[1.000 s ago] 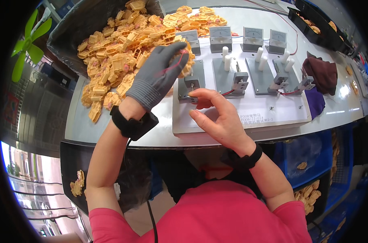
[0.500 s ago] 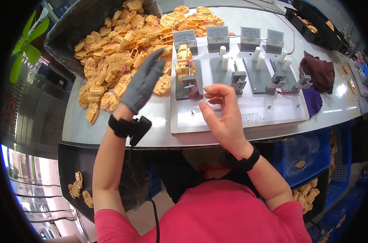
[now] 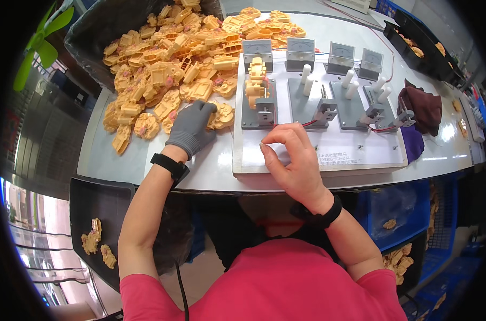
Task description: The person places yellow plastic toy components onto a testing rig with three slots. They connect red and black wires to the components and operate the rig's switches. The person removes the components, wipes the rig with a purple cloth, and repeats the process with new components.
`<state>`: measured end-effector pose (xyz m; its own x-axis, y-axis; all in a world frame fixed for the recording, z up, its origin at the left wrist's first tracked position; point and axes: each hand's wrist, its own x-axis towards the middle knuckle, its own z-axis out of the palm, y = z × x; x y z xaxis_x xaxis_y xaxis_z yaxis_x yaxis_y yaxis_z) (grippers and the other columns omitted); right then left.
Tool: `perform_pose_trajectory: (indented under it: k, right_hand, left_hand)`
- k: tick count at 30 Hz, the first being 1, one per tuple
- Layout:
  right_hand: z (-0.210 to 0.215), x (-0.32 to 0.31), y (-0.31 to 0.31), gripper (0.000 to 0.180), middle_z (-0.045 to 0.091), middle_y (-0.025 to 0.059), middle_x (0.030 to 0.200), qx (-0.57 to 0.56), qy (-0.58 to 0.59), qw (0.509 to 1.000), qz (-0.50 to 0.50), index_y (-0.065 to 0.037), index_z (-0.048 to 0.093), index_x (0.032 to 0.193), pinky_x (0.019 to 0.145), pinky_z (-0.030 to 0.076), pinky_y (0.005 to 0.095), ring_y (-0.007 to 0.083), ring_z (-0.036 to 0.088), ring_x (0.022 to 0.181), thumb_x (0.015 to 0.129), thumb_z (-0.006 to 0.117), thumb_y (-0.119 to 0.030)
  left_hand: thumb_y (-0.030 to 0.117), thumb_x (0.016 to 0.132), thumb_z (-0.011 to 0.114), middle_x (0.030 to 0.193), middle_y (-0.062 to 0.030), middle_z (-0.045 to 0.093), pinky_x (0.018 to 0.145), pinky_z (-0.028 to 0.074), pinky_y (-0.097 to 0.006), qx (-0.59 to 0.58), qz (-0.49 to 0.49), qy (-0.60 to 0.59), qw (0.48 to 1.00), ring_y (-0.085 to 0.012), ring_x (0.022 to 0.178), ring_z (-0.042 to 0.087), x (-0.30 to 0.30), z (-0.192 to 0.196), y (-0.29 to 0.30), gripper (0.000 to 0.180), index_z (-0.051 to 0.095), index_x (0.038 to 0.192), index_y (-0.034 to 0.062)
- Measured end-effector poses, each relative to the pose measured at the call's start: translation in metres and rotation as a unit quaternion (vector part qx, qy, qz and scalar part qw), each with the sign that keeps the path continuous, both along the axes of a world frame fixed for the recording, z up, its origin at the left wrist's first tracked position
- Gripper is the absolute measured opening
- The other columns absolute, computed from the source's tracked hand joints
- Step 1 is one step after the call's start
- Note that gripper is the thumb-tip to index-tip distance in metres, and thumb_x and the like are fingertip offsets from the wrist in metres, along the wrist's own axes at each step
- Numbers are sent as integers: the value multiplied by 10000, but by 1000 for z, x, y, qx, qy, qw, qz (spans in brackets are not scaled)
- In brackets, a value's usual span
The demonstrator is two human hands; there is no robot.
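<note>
My left hand [image 3: 192, 128], in a grey knitted glove, is at the front right edge of a heap of yellow plastic housings [image 3: 162, 75]. Its fingers and thumb close around the left side of one round yellow plastic housing [image 3: 222, 116]. My bare right hand [image 3: 295, 158] hovers over the front of the white test board [image 3: 286, 155]. Thumb and index finger curl into a pinch, and nothing shows between them. Just beyond it, a yellow housing [image 3: 256, 85] stands upright in the leftmost grey fixture [image 3: 264, 113], by a small metal clamp block.
More grey fixtures with white pegs [image 3: 306, 80] stand rightward, with several needle meters [image 3: 300, 52] behind. A dark red cloth [image 3: 422, 107] lies beside the board. Black trays [image 3: 422, 51] are at the far right; a black bin [image 3: 101, 203] and blue crates [image 3: 398, 208] sit below the table edge.
My left hand has come down and nearer, from above the heap's edge onto a housing, its fingers closing. The right thumb and index finger have drawn together. The view has shifted slightly.
</note>
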<state>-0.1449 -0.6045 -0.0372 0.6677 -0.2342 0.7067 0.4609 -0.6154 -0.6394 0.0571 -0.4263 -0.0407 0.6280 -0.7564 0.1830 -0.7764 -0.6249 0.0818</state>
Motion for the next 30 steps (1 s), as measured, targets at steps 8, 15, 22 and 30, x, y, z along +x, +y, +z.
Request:
perform_pose_trajectory:
  k: [8, 15, 22, 30]
  right_hand:
    - [0, 1, 2, 168, 600, 116, 997, 17, 3, 1000, 0, -28, 619, 978, 836, 493, 376, 290, 589, 948, 829, 683, 14]
    - [-2, -5, -2, 322, 611, 102, 1093, 76, 17, 996, 33, -34, 579, 1156, 833, 489, 320, 207, 609, 963, 860, 705, -32]
    - [27, -16, 18, 491, 642, 86, 1107, 197, 34, 972, 127, -24, 513, 1309, 831, 470, 280, 142, 609, 982, 891, 738, -151]
    - [44, -39, -21, 359, 655, 34, 1024, 267, 180, 923, 209, -41, 568, 1229, 734, 486, 220, 60, 599, 871, 917, 705, -155]
  left_hand:
    - [142, 837, 671, 1101, -113, 611, 860, 510, -350, -244, 25, 93, 965, -254, 966, 626, -2, 5, 30, 318, 585, 1134, 68]
    - [123, 896, 614, 1244, -89, 580, 925, 493, -305, -464, 36, 483, 741, -176, 1103, 591, -76, 70, 46, 453, 489, 1318, 18]
    - [193, 921, 647, 1361, -92, 544, 949, 511, -311, -408, -39, 559, 721, -163, 1206, 564, -134, 78, 8, 614, 387, 1457, 43]
    - [195, 882, 695, 1382, -82, 522, 983, 472, -296, -383, -46, 643, 661, -154, 1227, 528, -135, 94, 1, 702, 373, 1493, 73]
